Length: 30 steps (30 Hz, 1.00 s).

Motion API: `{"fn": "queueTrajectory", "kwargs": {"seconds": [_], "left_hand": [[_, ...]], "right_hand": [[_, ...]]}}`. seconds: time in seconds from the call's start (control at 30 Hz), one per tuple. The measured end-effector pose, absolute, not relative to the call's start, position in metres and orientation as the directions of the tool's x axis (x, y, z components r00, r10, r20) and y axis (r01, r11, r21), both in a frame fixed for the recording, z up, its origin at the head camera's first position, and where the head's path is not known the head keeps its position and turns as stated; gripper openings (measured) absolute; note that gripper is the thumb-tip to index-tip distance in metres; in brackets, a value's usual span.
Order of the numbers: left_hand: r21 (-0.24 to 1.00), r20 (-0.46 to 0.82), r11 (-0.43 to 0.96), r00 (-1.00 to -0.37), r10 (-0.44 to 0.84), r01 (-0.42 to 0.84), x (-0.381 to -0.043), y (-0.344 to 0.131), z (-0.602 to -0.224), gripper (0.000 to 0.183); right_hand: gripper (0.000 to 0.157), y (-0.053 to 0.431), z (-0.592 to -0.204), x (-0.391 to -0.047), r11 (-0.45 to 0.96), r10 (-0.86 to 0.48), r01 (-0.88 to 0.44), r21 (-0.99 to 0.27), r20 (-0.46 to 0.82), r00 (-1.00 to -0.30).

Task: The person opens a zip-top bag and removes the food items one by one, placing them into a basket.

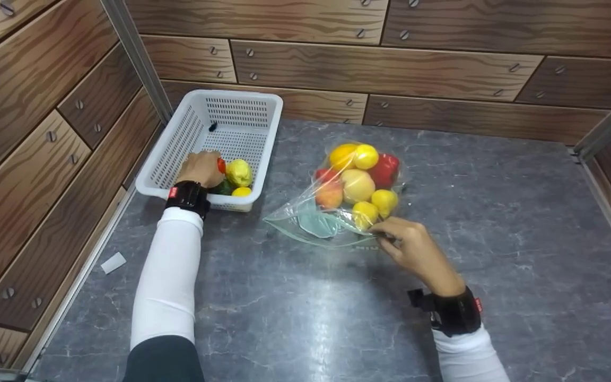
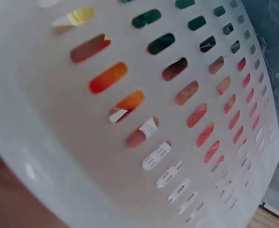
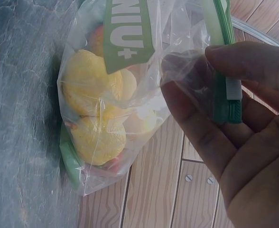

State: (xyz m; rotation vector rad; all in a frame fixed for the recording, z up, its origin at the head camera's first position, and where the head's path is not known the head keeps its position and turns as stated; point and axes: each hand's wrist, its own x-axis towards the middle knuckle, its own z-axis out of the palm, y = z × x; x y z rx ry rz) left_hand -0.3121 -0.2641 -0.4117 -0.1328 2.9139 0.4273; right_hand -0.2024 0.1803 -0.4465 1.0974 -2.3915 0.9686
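My left hand (image 1: 199, 167) reaches into the white plastic basket (image 1: 275, 127), right beside a shiny red-orange thing (image 1: 221, 165). Its fingers are mostly hidden, so I cannot tell whether they grip it. Close by in the basket lie a wrinkled yellow fruit (image 1: 239, 172), a smooth yellow fruit (image 1: 242, 191) and something dark green (image 1: 223, 187). Red, orange and green patches show through the basket wall (image 2: 82, 142) in the left wrist view. My right hand (image 1: 409, 244) pinches the green-edged zip mouth of a clear zip bag (image 3: 144, 175) holding yellow fruits (image 3: 99, 140), peach-like fruits (image 1: 358, 185) and a red pepper-like piece (image 1: 385, 170).
A small white slip (image 1: 113, 262) lies at the left on the grey marbled tabletop (image 1: 284, 307). Wood-patterned panels (image 1: 390, 74) stand behind and at both sides. A small black thing (image 1: 212, 127) shows at the basket's far end.
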Motion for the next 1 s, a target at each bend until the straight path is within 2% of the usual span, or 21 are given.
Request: {"fn": "queueTrajectory", "kwargs": {"seconds": [0.23,0.6,0.8,1.0], "left_hand": [[0.232,-0.393,0.954,-0.916,-0.084,-0.187,-0.309,-0.264,-0.411,0.070],[0.245,-0.398,0.949,-0.913,-0.090,-0.200,-0.308,-0.268,-0.409,0.062],[0.382,-0.262,0.911,-0.964,-0.051,-0.152,-0.300,-0.265,-0.389,0.056],[0.491,0.028,0.870,-0.999,0.043,0.052,-0.270,-0.232,-0.355,0.050]], "right_hand": [[0.031,0.180,-0.447,-0.202,0.466,-0.538,-0.769,-0.437,0.550,-0.638],[0.029,0.180,-0.448,-0.203,0.468,-0.526,-0.767,-0.440,0.558,-0.641],[0.030,0.180,-0.447,-0.202,0.478,-0.525,-0.756,-0.448,0.544,-0.655],[0.031,0.180,-0.446,-0.202,0.490,-0.528,-0.752,-0.441,0.536,-0.659]]}}
